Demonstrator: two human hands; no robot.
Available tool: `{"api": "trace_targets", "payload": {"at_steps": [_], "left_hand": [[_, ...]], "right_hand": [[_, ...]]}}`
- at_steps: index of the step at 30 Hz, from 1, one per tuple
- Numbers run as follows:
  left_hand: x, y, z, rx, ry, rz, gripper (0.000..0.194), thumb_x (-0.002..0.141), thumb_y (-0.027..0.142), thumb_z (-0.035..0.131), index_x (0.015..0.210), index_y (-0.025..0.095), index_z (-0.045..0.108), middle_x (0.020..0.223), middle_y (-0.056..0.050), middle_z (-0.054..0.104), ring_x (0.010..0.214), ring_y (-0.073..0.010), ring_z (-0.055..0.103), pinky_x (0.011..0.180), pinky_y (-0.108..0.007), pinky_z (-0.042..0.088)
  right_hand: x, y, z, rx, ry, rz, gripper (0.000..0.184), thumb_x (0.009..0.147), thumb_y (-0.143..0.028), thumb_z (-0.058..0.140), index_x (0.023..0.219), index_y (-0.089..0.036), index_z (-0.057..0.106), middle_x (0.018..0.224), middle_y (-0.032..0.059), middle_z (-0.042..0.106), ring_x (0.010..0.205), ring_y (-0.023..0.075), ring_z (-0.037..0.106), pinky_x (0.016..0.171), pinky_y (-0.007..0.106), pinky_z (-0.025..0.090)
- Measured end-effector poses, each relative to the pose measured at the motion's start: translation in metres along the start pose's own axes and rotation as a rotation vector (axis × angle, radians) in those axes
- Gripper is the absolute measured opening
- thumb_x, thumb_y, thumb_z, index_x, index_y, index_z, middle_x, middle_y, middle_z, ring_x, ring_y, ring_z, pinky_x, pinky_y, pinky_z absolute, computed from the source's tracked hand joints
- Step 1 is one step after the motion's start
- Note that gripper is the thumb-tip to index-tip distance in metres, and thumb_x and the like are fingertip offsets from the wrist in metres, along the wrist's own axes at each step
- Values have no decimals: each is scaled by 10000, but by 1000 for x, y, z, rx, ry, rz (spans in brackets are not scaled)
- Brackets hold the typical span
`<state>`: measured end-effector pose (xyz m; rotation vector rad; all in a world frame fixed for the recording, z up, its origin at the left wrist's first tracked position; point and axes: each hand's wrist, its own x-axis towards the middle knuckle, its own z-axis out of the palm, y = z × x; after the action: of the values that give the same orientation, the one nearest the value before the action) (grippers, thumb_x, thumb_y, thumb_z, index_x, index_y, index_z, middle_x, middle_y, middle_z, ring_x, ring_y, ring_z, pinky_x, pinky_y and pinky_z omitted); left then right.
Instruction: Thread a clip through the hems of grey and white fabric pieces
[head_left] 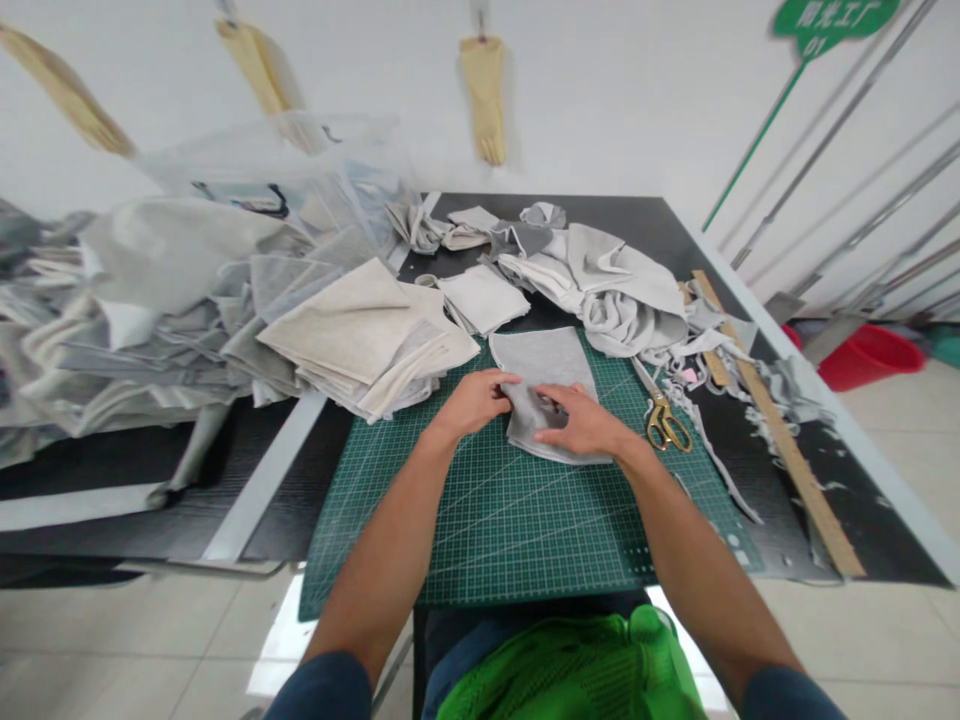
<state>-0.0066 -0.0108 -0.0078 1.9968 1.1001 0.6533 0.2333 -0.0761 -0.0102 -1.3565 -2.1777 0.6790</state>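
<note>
A light grey cloth piece (pixel 541 350) lies on the green cutting mat (pixel 480 530), its near part rumpled and its layers showing at the front edge. My left hand (pixel 477 402) is closed at the cloth's left edge, thumb and forefinger pinching it. From the right, my right hand (pixel 581 418) rests on the cloth with thumb and fingers apart; the cloth's surface shows between them. Gold-handled scissors (pixel 667 422) lie to the right of my right hand, blades pointing away. Left of my left hand is a stack of beige and grey cloth squares (pixel 360 330).
A large heap of grey cloth (pixel 165 290) covers the left side, before a clear plastic box (pixel 360 160). Bunched cloth (pixel 622 290) lies at the back. Scraps and a wooden ruler (pixel 795 450) run along the right. A red bucket (pixel 874 358) stands on the floor.
</note>
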Motion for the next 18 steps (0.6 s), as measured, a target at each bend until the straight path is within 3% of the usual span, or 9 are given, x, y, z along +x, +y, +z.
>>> {"api": "trace_targets", "payload": {"at_steps": [2, 4, 6, 7, 9, 11, 14, 18], "left_hand": [[0, 1, 3, 166, 92, 63, 308, 733, 170, 685, 1017, 184, 804, 1337, -115, 635, 1211, -283, 604, 1098, -438, 474], [-2, 3, 2, 318, 137, 138, 179, 748, 214, 712, 900, 201, 805, 1527, -101, 503, 1452, -350, 392, 1238, -511, 310], [-4, 5, 0, 379, 102, 207, 128, 781, 219, 687, 863, 210, 785, 1590, -67, 454, 1540, -355, 243, 1282, -542, 196], [-4, 6, -1, 369, 68, 228, 131, 803, 214, 660, 871, 212, 772, 1565, -63, 492, 1538, -340, 259, 1284, -542, 179], [-3, 5, -2, 279, 2, 219, 160, 852, 224, 601, 926, 214, 743, 1392, -72, 644, 1421, -298, 452, 1250, -518, 260], [0, 2, -3, 132, -13, 135, 182, 897, 273, 551, 950, 202, 710, 1118, -58, 736, 1151, -250, 628, 1121, -452, 424], [7, -5, -3, -110, 100, -80, 243, 916, 373, 524, 837, 180, 650, 843, -23, 687, 866, -204, 627, 849, -337, 511], [13, -12, -3, -369, 249, -339, 287, 878, 442, 550, 767, 180, 587, 751, -9, 627, 796, -185, 571, 716, -282, 457]], "right_hand": [[0, -3, 2, -3, -33, 1, 845, 725, -465, 859, 1457, -172, 555, 1362, 133, 662, 1183, 295, 601, 1066, 464, 441], [1, -2, 2, 6, -4, 23, 779, 773, -483, 817, 1445, -178, 569, 1336, 130, 679, 1157, 285, 613, 1044, 454, 459], [2, 3, -1, 29, 80, 68, 651, 861, -491, 725, 1419, -181, 596, 1264, 119, 718, 1084, 262, 645, 1001, 424, 487], [3, 5, -3, 43, 127, 94, 597, 895, -494, 681, 1398, -178, 615, 1219, 113, 738, 1042, 253, 660, 977, 410, 498], [3, 10, -11, 91, 189, 143, 529, 937, -520, 613, 1333, -174, 664, 1139, 101, 766, 985, 248, 682, 943, 394, 509], [1, 13, -20, 200, 176, 174, 525, 970, -583, 533, 1247, -176, 715, 1111, 92, 775, 1005, 259, 692, 942, 394, 509], [-2, 16, -28, 454, 149, 224, 654, 983, -715, 387, 1128, -193, 753, 1056, 69, 777, 1054, 275, 688, 915, 382, 521], [-1, 23, -23, 671, 260, 395, 747, 928, -830, 308, 1050, -222, 724, 821, 49, 736, 868, 255, 681, 719, 341, 528]]}}
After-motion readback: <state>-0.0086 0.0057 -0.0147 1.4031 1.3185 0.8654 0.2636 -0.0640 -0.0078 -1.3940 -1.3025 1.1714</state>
